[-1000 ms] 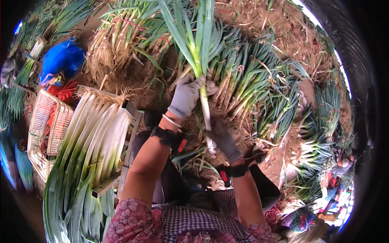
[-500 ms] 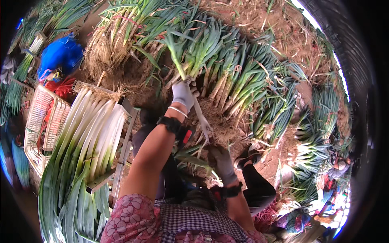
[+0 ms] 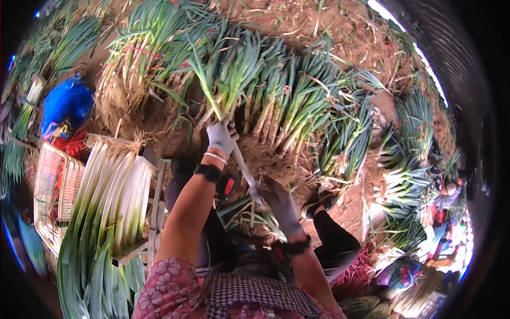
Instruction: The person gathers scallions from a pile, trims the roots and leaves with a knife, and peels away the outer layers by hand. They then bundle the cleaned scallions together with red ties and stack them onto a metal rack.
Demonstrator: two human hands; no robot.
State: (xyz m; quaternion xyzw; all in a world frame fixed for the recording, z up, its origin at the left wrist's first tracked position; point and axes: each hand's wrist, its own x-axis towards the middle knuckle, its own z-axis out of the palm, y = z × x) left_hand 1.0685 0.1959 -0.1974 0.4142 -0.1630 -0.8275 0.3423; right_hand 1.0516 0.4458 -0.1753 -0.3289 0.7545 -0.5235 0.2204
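Note:
A single leek (image 3: pixel 246 171) slants across the middle, its green leaves pointing up and away and its pale shaft running down toward me. Around the upper shaft, my gloved left hand (image 3: pixel 221 136) is closed. My gloved right hand (image 3: pixel 281 204) is at the lower, root end, its fingers bent against the shaft; their tips are partly hidden. Just beyond the left hand lie untrimmed leeks (image 3: pixel 234 80) with soil-brown roots. On my left, cleaned leeks with white shafts (image 3: pixel 114 183) are stacked side by side on a metal frame (image 3: pixel 154 223).
A pale plastic basket (image 3: pixel 50 186) stands at the left, below a blue bag (image 3: pixel 68 106) and red ties (image 3: pixel 71 143). More leek bundles (image 3: pixel 305 106) curve to the right over brown soil. Peeled leaves (image 3: pixel 260 218) lie between my legs. A person (image 3: pixel 449 194) is at the far right.
The whole view has shifted slightly. My right hand has moved up along the leek's lower end and shows more plainly. My left hand keeps its grip.

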